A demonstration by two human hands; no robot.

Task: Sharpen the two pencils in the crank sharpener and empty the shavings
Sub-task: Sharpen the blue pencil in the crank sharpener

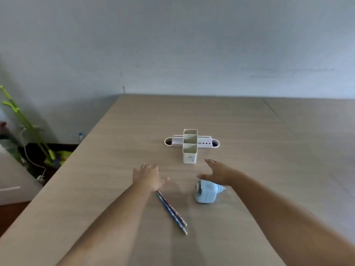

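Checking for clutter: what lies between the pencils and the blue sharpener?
Only bare table, as the head view shows. The two pencils and the sharpener lie apart, nothing between them.

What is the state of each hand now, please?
Left hand: open, fingers spread, holding nothing, above the two patterned pencils.
Right hand: open, empty, over the light-blue plastic crank sharpener.

Only one marking shows — a small dark scrawl of letters on the front face of the cream pen holder (pixel 189 148), low on its nearer compartment — and it is too blurred to read. Nothing else carries legible text.
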